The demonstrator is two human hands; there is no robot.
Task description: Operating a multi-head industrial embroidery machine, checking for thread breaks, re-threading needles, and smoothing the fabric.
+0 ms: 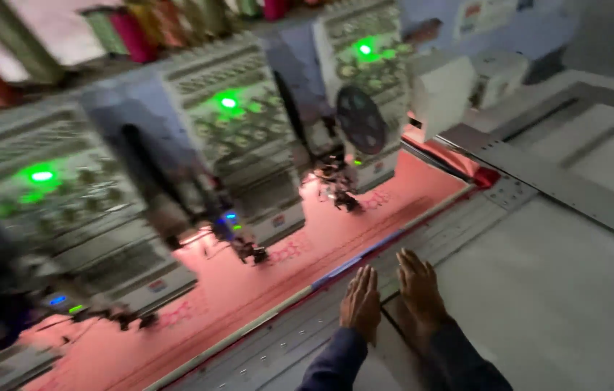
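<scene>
We find both our left hand (361, 303) and right hand (418, 289) lying flat, fingers extended, gripping nothing, on the grey machine table (539, 289) beside the frame rail (365, 257). The pink fabric (263, 282) sits stretched under the embroidery heads (238, 137), with motifs already stitched below each; how much stitching is left we cannot tell.

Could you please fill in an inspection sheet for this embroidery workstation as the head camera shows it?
Surface: grey metal machine table, both hands flat on it near the frame rail.
Job's things: pink fabric stretched under the embroidery heads, stitched motifs visible.
Clutter: nothing seen.
Grippers: left hand and right hand open, palms down, side by side, holding nothing.
Cables: nothing seen clearly; image blurred.
Surroundings: green indicator lights lit; thread cones above.
</scene>
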